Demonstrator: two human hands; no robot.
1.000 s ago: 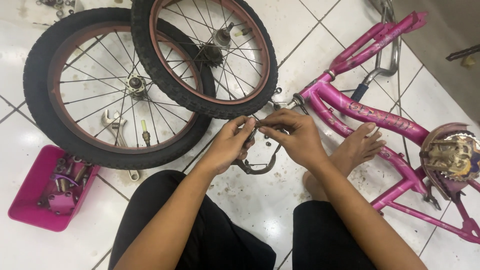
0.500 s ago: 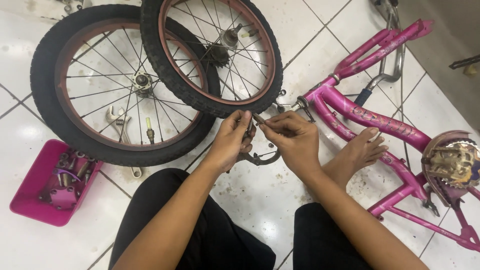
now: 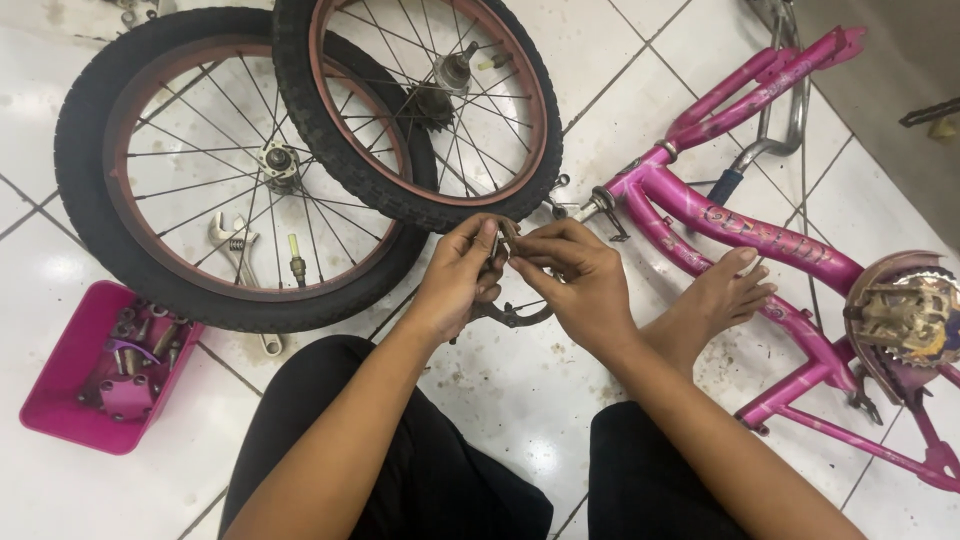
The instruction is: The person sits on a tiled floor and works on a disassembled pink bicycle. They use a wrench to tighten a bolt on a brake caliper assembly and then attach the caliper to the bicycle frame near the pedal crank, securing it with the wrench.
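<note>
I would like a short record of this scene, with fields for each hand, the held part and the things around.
left hand: grips the small metal brake part
right hand: pinches the same part from the other side
wheels: two, lying overlapped on the tiled floor
wrench: on the floor, inside the larger wheel
pink tray: at left, holds bolts
pink frame: at right, beside a bare foot
</note>
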